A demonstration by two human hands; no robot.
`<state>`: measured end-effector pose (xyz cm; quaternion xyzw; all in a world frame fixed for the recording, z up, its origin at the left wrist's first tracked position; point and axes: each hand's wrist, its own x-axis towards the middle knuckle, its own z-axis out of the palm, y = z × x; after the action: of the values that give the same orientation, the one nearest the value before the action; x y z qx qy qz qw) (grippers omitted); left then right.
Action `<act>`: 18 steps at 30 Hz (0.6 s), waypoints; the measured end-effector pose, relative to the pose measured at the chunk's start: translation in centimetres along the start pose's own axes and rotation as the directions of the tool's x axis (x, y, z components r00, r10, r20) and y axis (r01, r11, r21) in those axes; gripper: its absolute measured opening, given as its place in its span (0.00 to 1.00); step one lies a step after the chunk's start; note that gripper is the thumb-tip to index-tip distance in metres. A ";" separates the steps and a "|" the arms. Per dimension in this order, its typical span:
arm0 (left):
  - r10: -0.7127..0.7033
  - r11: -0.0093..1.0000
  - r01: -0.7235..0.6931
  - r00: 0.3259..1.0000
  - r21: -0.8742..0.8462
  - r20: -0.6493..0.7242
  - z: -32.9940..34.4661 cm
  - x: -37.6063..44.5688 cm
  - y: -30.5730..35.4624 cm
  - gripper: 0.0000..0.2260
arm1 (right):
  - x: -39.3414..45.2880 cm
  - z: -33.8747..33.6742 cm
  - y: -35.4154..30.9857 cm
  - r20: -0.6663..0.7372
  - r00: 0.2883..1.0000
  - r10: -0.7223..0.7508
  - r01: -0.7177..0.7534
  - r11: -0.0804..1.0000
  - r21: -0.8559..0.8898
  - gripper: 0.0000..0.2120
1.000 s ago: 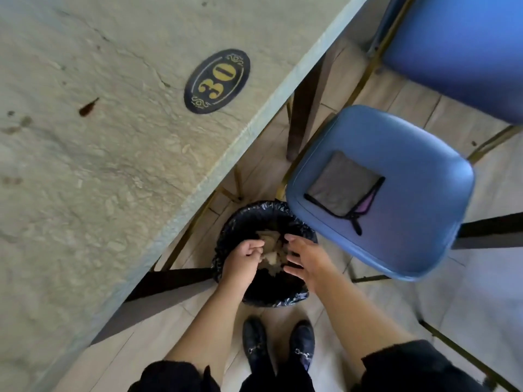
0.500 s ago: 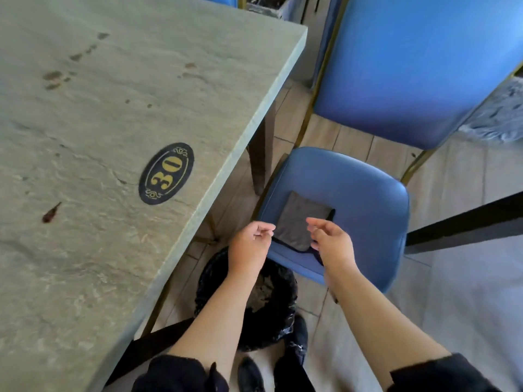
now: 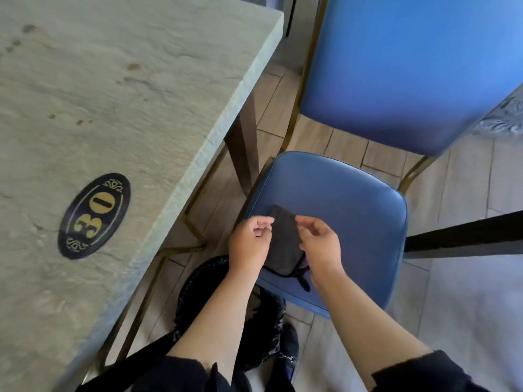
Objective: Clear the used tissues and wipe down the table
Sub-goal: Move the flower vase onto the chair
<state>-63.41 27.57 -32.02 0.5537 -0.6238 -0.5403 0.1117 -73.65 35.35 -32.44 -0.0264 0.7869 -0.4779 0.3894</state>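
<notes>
A folded dark grey cloth [image 3: 284, 244] lies on the blue chair seat [image 3: 348, 210]. My left hand [image 3: 249, 244] and my right hand [image 3: 321, 246] hover just above it, one at each side, fingers loosely curled and holding nothing. A black-lined bin [image 3: 198, 284] stands on the floor under my left forearm; its inside is hidden. The stone-look table [image 3: 99, 108] at left carries small brown stains [image 3: 133, 66] and an oval "30" plaque [image 3: 94, 216].
A blue chair back [image 3: 402, 66] rises behind the seat. Gold chair legs and a dark table leg [image 3: 243, 154] stand between table and seat. My black shoes [image 3: 288, 352] are next to the bin on the wood-look floor.
Both hands rose out of the bin, empty, and came over the cloth on the chair seat. The view tilted up, away from the bin.
</notes>
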 end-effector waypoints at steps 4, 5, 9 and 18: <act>0.026 1.000 -0.026 1.000 0.007 -0.015 -2.8 -2.0 4.1 0.11 | -2.4 0.0 -4.3 0.030 0.999 -0.025 0.025 0.999 0.026 0.12; 0.040 0.999 -0.040 0.999 0.007 -0.024 -3.5 -2.5 5.1 0.11 | -3.1 0.0 -5.6 0.036 0.999 -0.041 0.040 0.999 0.026 0.12; 0.145 0.989 -0.145 0.988 0.007 -0.062 -6.8 -4.6 9.2 0.10 | -5.9 0.7 -11.0 0.068 0.987 -0.149 0.145 0.988 0.062 0.10; 0.178 0.952 -0.231 0.952 -0.203 -0.247 -18.6 -7.0 14.8 0.08 | -11.5 7.1 -20.6 0.184 0.922 -0.340 0.319 0.938 0.135 0.09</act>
<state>-55.60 20.11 -9.74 0.5269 -0.5945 -0.5277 0.3009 -67.92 23.74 -11.42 -0.1875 0.7015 -0.5710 0.3830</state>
